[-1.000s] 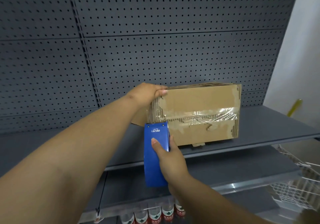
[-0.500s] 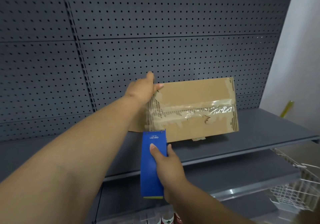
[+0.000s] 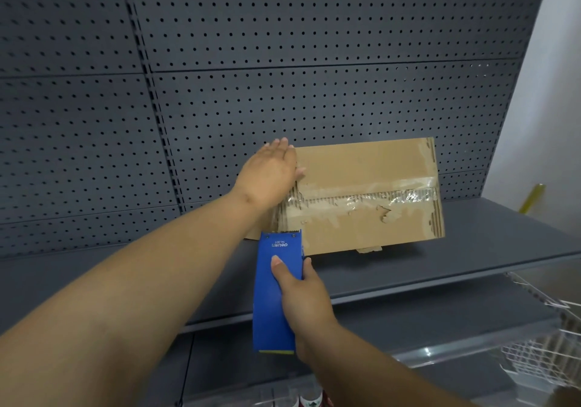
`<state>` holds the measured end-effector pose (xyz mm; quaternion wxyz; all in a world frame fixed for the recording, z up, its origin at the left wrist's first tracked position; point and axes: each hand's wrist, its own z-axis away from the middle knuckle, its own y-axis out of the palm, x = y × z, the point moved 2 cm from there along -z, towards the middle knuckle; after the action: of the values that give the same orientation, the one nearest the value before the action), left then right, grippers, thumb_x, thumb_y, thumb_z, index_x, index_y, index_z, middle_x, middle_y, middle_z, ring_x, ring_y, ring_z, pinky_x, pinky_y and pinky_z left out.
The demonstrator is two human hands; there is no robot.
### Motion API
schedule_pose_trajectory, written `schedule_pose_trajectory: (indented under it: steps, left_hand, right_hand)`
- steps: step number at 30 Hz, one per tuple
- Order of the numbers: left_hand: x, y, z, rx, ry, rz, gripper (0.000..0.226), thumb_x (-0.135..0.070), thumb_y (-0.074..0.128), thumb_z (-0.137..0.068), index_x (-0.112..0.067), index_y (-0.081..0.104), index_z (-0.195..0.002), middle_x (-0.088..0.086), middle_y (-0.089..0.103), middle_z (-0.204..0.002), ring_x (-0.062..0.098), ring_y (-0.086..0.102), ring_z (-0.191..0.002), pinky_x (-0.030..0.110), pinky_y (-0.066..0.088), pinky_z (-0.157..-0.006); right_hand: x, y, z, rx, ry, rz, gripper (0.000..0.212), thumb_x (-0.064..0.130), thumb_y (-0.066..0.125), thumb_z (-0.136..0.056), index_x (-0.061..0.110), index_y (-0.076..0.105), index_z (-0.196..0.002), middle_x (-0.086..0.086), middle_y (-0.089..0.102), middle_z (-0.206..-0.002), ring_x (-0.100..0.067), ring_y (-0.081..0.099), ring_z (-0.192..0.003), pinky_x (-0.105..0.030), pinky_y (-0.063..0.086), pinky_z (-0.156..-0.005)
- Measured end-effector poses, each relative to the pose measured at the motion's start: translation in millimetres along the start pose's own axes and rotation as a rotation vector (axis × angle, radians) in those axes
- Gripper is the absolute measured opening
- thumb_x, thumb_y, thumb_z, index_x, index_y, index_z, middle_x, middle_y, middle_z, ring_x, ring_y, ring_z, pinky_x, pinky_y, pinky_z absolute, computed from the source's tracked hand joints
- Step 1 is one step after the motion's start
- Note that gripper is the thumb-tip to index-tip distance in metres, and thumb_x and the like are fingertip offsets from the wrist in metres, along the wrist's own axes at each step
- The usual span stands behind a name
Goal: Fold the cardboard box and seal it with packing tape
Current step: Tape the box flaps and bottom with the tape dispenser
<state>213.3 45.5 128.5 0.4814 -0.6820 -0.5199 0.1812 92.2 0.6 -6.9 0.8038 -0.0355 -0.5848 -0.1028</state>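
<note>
Cardboard box (image 3: 364, 196) standing on edge on grey shelf (image 3: 490, 249), broad face toward the camera, leaning close to perforated back panel (image 3: 283, 45); strip of clear packing tape (image 3: 402, 191) wrinkled along the middle seam, torn paper exposing corrugation at both ends and near the seam. Left hand (image 3: 267, 177) flat against the box's upper left corner, fingers spread wide and straight, gripping nothing. Right hand (image 3: 301, 299) wrapped around blue tape dispenser (image 3: 276, 290), thumb on its face, toothed front edge touching the box's lower left corner. Left forearm crossing in front of the box's left end and hiding a loose flap there. Off to the right: white wire basket (image 3: 544, 356) at a lower level, yellow object (image 3: 531, 197) by the pale wall, too blurred to identify. Bottle caps (image 3: 309, 402) just visible at bottom edge. Compared with half a second ago: left fingers, then curled over the top edge, now opened flat; dispenser and box in nearly unchanged places
</note>
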Motion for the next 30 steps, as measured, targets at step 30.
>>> schedule_pose_trajectory:
  steps: [30]
  left_hand:
    - [-2.6,16.3,-10.4,0.041,0.004,-0.09,0.076,-0.058,0.019,-0.092,-0.016,-0.014,-0.146,0.017,0.005,-0.156,0.029,0.0,-0.145,0.044,-0.001,-0.118]
  right_hand:
    - [-39.3,-33.0,18.9,-0.023,-0.004,0.133,0.047,0.045,0.058,-0.088,0.025,0.053,-0.13,0.002,0.068,-0.109,-0.018,0.065,-0.097,-0.03,0.053,-0.081]
